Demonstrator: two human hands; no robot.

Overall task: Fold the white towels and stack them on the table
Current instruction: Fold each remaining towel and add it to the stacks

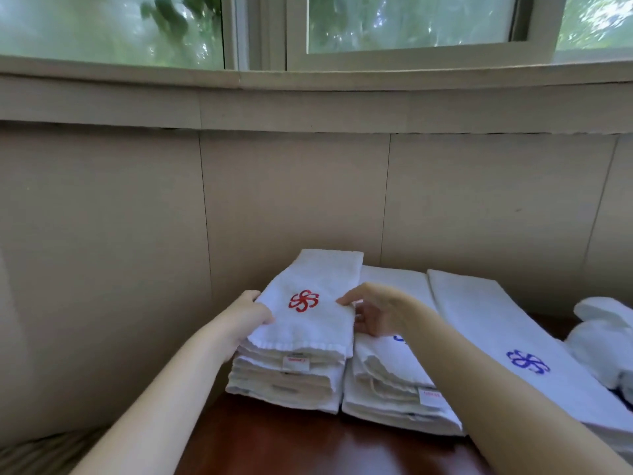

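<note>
The left hand (251,310) grips the left edge of the top towel (318,323), with its fingers tucked under the cloth and out of sight. The right hand (376,313) pinches the same towel's right edge, thumb on top and fingers curled beneath. Held between the two hands, the top towel lies on the left stack (287,378), its far end reaching toward the wall.

It is white terry, folded into a narrow rectangle with a small scalloped hem along the near edge. A red pinwheel emblem (303,301) is stitched on its upper face. The stack below is several folded layers of the same white cloth. A small white tag (296,361) with red writing shows on its near face, too small to read.

Touching that stack on its right is a second stack (387,392), lower, with a similar tag (430,396) that is also unreadable. A blue emblem on it is mostly hidden by the right wrist.

Just beside it on the right lies a long towel (479,313), folded lengthwise into a strip and bearing a blue pinwheel emblem (527,362). At the far right sit rumpled towels (603,334) in soft rounded heaps.

All of these rest on a glossy reddish-brown wooden counter (308,447) set against a beige panelled wall (291,186). Above is a window (407,25) with blurred green foliage behind it.
</note>
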